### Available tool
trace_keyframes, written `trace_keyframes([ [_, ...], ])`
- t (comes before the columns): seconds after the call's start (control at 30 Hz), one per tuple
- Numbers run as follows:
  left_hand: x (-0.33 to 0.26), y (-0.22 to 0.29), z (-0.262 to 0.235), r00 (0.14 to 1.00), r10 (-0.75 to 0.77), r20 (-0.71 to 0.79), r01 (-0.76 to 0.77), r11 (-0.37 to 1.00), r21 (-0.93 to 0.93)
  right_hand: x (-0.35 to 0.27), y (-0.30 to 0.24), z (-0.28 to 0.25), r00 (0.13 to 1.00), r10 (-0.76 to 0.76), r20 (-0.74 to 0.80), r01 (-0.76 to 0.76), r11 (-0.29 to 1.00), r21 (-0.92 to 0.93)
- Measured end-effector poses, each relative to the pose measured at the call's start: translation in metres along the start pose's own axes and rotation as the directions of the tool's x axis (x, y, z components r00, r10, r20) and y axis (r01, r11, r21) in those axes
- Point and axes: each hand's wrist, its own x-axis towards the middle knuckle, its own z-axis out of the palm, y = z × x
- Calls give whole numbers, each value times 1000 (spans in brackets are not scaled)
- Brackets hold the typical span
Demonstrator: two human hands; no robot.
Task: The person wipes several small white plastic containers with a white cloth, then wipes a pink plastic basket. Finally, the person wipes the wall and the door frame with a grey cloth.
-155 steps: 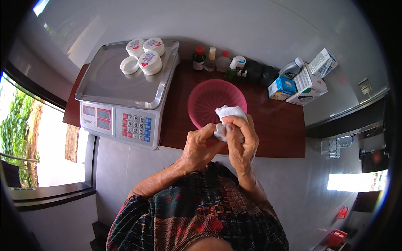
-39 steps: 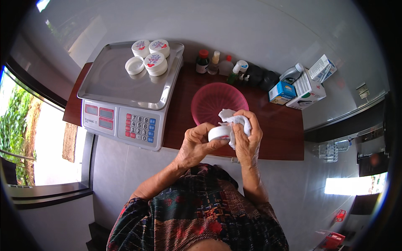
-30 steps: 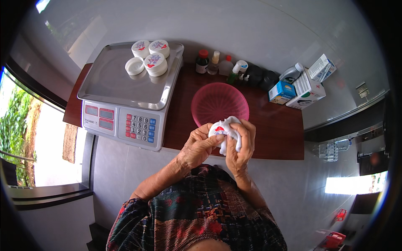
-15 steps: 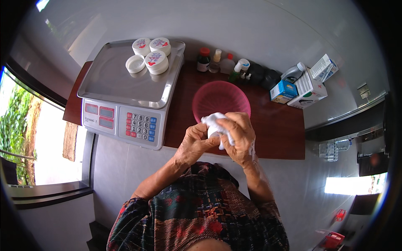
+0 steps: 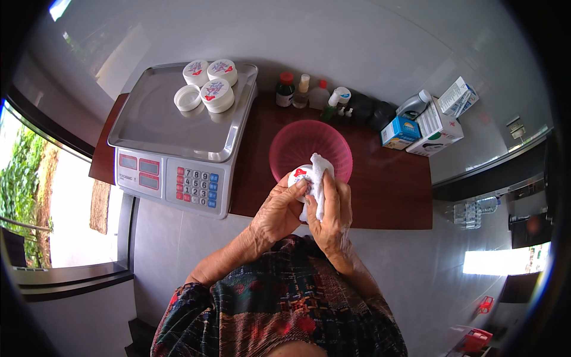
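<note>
Hands meet mid-frame: left hand [image 5: 279, 208] grips a small white round plastic jar [image 5: 299, 178], light, rigid, probably slick; right hand [image 5: 330, 211] presses a soft white cloth [image 5: 318, 181] against it.

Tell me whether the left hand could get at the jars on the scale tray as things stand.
Probably not at once: the left hand is gripping a small jar that the right hand wipes with a cloth. The path to the jars on the tray looks open.

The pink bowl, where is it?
The round pink plastic bowl sits mid-frame in the head view on the brown wooden shelf, right of the weighing scale, just beyond both hands.
</note>
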Motion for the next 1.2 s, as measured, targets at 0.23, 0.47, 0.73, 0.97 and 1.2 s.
trace_keyframes([
  [0.23, 4, 3, 4, 998, 69, -2, -69, 997, -18, -5, -1, -1, 999, -48, -3, 48, 998, 34],
  [0.47, 0, 10, 17, 989, 125, 76, -136, 975, 177, 19, 12, -6, 974, 223, -45, -196, 922, 332],
  [0.73, -3, 22, 6, 994, -99, 51, 69, 907, 415, 48, 21, -22, 765, 615, 193, -594, 557, 580],
  [0.97, -2, 12, 8, 1000, 3, 8, -4, 995, 96, 23, 9, 0, 932, 354, 84, -349, 806, 478],
  [1.2, -1, 13, -1, 991, 105, -83, -102, 994, 46, -2, 4, -20, 962, 173, 211, -218, 953, 212],
])
